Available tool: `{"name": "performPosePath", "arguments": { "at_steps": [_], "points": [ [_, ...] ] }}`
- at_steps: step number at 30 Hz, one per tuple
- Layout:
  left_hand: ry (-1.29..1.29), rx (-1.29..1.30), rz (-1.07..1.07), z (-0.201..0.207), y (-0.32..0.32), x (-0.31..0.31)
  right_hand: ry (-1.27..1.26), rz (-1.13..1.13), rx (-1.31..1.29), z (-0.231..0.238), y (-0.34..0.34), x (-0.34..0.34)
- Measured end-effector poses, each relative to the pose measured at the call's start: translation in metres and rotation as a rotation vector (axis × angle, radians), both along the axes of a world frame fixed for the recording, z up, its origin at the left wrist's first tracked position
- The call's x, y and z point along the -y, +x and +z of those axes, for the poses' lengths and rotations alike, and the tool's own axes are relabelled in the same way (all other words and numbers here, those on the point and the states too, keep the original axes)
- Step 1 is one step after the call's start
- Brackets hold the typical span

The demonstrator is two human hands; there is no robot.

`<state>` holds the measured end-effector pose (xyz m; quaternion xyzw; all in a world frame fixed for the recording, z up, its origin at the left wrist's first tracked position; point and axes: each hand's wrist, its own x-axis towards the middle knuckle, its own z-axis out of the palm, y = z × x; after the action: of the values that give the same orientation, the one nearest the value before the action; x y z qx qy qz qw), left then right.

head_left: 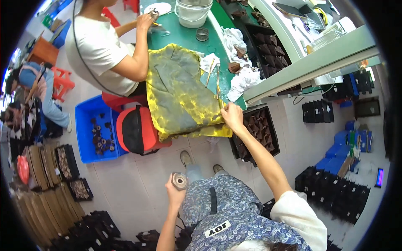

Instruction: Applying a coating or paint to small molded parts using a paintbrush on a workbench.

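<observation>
My left hand (176, 191) is closed round a brown, six-sided piece (180, 181) with a round hole in its pale top, held above the floor. At the right front corner of the green table, my right hand (233, 116) has its fingers pinched together by the edge of a yellow cloth (184, 98) with dark stains. Just beyond those fingertips lies a thin brush (218, 85), its near end reaching toward them. Whether they grip the brush or the cloth edge cannot be made out. A second slim stick (209, 73) lies beside it, near a crumpled white rag (210, 62).
A co-worker (102, 52) sits at the table's left, near a white bucket (193, 14). A red stool (144, 129) and blue bin (90, 146) stand left of the table. A black crate (268, 125) of brown pieces is beneath its right corner, near a metal frame (310, 62).
</observation>
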<state>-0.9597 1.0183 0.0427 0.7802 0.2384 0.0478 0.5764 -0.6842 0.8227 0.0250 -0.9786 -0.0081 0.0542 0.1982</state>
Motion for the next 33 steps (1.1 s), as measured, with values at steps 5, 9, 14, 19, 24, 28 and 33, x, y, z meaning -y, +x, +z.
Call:
{"name": "performPosePath", "arguments": {
  "at_steps": [5,9,14,19,24,28,33],
  "points": [
    [-0.005,0.046,-0.097,-0.006,0.051,-0.014,0.808,-0.187,-0.047,0.06,-0.07,0.028],
    [-0.059,-0.019,-0.177,-0.015,0.064,0.007,1.058,-0.346,-0.145,0.082,-0.138,0.078],
    [-0.118,-0.148,-0.225,-0.057,0.031,0.04,0.179,-0.409,-0.409,-0.004,-0.165,0.134],
    [-0.125,-0.334,-0.119,-0.119,-0.036,0.07,0.264,-0.205,-0.374,-0.226,-0.145,0.133],
    [-0.173,-0.458,0.082,-0.176,-0.1,0.104,0.075,-0.023,-0.053,-0.461,-0.096,0.157],
    [-0.141,-0.542,0.259,-0.209,-0.149,0.11,-0.163,0.3,0.417,-0.505,-0.081,0.104],
    [-0.121,-0.535,0.264,-0.229,-0.176,0.126,-0.268,0.36,0.415,-0.504,-0.067,0.079]
  ]
}}
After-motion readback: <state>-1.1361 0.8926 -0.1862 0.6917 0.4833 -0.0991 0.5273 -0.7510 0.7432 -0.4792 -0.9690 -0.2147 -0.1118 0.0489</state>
